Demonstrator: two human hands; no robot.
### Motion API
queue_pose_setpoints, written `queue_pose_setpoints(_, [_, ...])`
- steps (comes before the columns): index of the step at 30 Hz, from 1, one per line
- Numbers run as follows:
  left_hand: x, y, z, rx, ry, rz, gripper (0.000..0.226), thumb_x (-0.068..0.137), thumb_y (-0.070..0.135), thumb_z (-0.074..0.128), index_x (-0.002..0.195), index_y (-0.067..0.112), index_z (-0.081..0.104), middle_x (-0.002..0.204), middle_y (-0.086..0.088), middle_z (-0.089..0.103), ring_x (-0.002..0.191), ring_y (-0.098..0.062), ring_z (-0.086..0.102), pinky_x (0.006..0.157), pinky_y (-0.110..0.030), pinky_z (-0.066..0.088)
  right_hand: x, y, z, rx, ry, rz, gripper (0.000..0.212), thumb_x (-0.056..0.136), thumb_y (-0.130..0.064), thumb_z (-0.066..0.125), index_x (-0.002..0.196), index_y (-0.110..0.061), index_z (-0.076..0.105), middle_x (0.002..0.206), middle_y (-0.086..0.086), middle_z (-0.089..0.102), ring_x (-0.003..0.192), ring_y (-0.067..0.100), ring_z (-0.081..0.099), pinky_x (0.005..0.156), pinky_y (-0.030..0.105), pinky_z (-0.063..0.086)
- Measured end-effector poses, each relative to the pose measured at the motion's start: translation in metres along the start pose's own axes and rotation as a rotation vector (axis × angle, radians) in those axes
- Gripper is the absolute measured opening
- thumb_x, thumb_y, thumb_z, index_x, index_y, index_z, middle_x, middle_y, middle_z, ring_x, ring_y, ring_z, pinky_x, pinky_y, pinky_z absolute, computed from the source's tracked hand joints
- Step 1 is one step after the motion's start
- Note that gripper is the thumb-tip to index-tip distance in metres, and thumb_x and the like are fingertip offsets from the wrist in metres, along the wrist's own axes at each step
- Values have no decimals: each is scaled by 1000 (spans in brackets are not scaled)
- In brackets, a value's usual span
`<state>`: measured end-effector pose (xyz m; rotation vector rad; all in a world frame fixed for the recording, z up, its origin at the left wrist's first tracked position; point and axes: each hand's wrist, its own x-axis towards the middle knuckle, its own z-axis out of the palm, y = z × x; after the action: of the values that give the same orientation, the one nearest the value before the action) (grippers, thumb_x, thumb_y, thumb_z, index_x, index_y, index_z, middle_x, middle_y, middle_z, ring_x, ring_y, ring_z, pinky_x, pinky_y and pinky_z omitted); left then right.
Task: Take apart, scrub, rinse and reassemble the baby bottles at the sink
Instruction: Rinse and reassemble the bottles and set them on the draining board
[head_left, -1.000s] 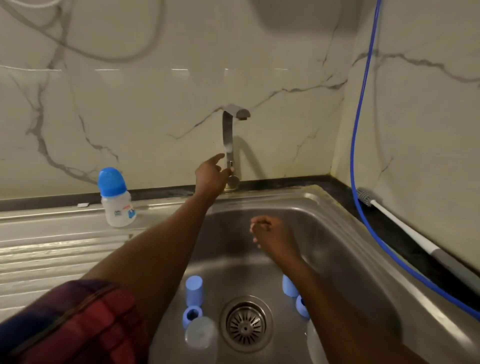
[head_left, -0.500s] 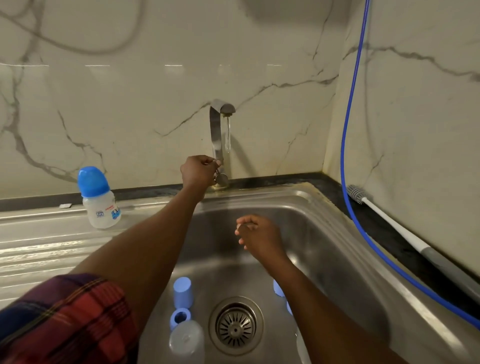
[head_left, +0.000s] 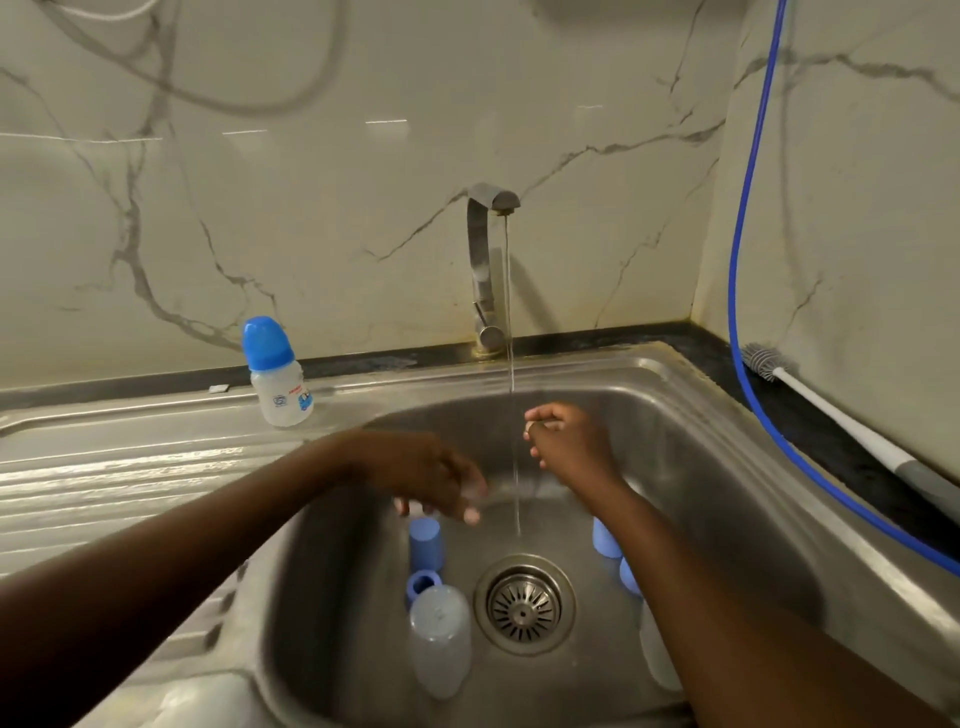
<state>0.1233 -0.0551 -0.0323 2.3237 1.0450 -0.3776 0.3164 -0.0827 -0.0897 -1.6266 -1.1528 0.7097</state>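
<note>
Thin water now runs from the bent steel tap (head_left: 485, 249). The left hand (head_left: 431, 478) has left its lever and is blurred, grip untellable, above the pale-blue plastic cap (head_left: 426, 543) by the left wall of the steel sink (head_left: 691, 379). The right hand (head_left: 566, 441), loosely curled and apparently empty, is beside the stream. Rinsing can begin.

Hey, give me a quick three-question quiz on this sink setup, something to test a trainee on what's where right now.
1. True or false: the tap is running.
2. Where is the capped baby bottle? A: standing on the drainboard, left of the basin. B: lying in the basin. C: under the tap's stream.
3. Fill the gap: the bottle brush lies on the dark counter to the ___ of the basin.

Key: 1 true; 2 A; 3 right.
</note>
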Motion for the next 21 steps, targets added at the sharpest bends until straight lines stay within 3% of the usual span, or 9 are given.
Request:
queue_pose_setpoints(6, [-7, 9, 49, 241, -212, -87, 72, 76, 50, 80, 138, 37, 46, 134, -2, 52, 119, -25, 56, 100, -46, 51, -6, -1, 4, -40, -41, -14, 19, 86, -12, 56, 82, -29, 65, 97, 7, 73, 94, 30, 68, 89, 48, 54])
queue_pose_setpoints(11, [-6, 12, 65, 146, -230, -107, 59, 74, 40, 85, 125, 32, 57, 122, 2, 53, 97, -26, 68, 91, -44, 57, -5, 2, -3, -33, -25, -13, 18, 88, -11, 54, 89, -23, 67, 99, 8, 73, 95, 29, 67, 89, 46, 54])
queue_pose_setpoints(13, [-4, 14, 66, 149, -228, -87, 47, 80, 32, 81, 122, 26, 60, 118, 1, 52, 99, -26, 66, 92, -43, 56, -3, 4, -5, -33, -16, -5, 17, 89, -11, 55, 92, -22, 68, 101, 7, 72, 96, 28, 67, 90, 46, 54])
queue_pose_setpoints(15, [-3, 11, 50, 188, -125, -52, 40, 84, 30, 77, 120, 22, 61, 119, -3, 59, 106, -23, 63, 96, -37, 53, -1, 7, -7, -20, 41, 1, 16, 90, -15, 57, 98, -19, 70, 101, 6, 72, 97, 26, 67, 92, 43, 53])
queue_pose_setpoints(17, [-2, 6, 25, 88, 88, -41, 36, 87, 30, 72, 118, 21, 57, 117, -4, 62, 103, -19, 63, 88, -32, 55, 2, 7, -10, -8, 133, 4, 19, 92, -23, 58, 108, -18, 68, 105, 4, 71, 101, 23, 65, 90, 36, 52])
queue_pose_setpoints(19, [5, 0, 8, -201, 378, -42, 33, 88, 23, 70, 114, 19, 51, 112, -7, 60, 95, -19, 63, 74, -26, 56, 3, 6, -12, 29, 168, -2, 29, 94, -35, 58, 116, -17, 64, 110, 3, 69, 103, 21, 62, 85, 30, 47])
queue_pose_setpoints(21, [18, 2, 13, -614, 579, -45, 29, 90, 16, 67, 111, 12, 48, 113, -12, 56, 94, -22, 62, 69, -27, 56, 3, 6, -8, 92, 75, 4, 40, 95, -44, 55, 127, -20, 57, 116, 3, 65, 104, 20, 61, 87, 34, 50])
